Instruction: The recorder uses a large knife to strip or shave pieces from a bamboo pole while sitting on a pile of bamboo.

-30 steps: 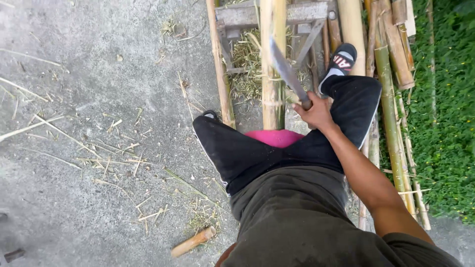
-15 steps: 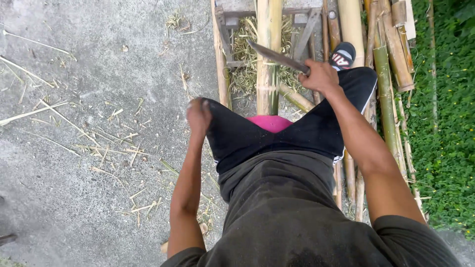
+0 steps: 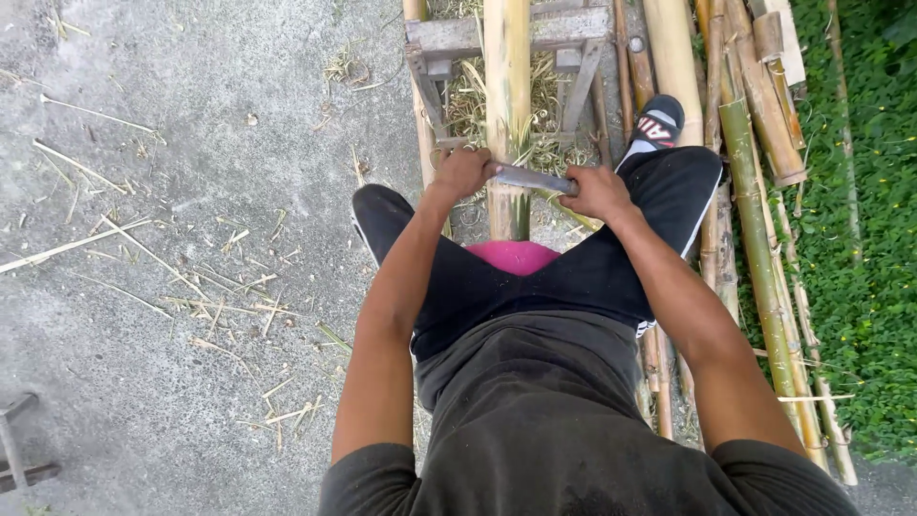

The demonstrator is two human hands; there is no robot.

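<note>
Rough grey concrete ground [image 3: 172, 143] lies outdoors, strewn with pale, dry bamboo slivers [image 3: 191, 296]. To the right, a strip of low green plants [image 3: 860, 239] borders a row of long bamboo poles [image 3: 755, 220], some yellow and some green, round and jointed. Ahead stands a weathered wooden frame [image 3: 554, 33] with grey, worn rails. A thick yellow bamboo pole [image 3: 506, 86] rests on it and runs toward the seated person's lap. A flat steel blade [image 3: 530, 178] lies crosswise on this pole. The left hand [image 3: 461, 172] has its fingers curled tight around one end of the blade; the right hand [image 3: 594, 191] has its fingers wrapped around the other end.
</note>
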